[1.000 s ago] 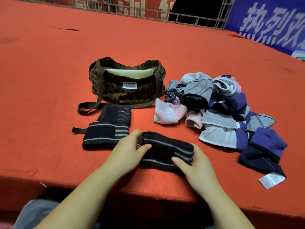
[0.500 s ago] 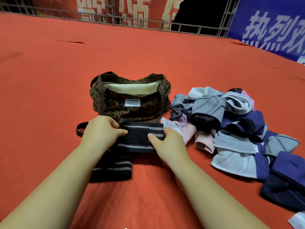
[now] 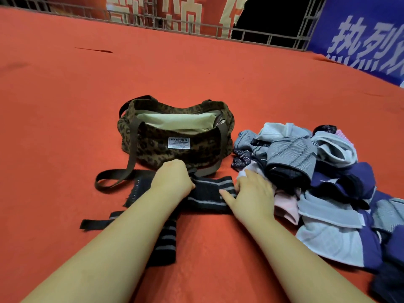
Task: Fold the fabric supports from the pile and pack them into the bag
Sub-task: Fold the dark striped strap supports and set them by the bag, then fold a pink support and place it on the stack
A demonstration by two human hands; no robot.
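Note:
A folded black support with grey stripes [image 3: 207, 194] lies just in front of the leopard-print bag [image 3: 175, 136], whose top gapes open on a pale lining. My left hand [image 3: 172, 180] grips its left end with curled fingers. My right hand [image 3: 251, 193] holds its right end, thumb on top. Two more folded black striped supports [image 3: 166, 239] lie under my left forearm. The pile of grey, purple, pink and white supports [image 3: 317, 182] spreads to the right of the bag.
The bag's dark strap [image 3: 113, 178] loops over the red cloth [image 3: 65, 127] to the left. A loose black strap end [image 3: 96, 223] sticks out near my left arm. Metal railing and banners stand at the far edge.
Both hands carried the folded black support from the near table edge toward the bag's front. The view has shifted forward and the other folded supports now lie beneath my left arm.

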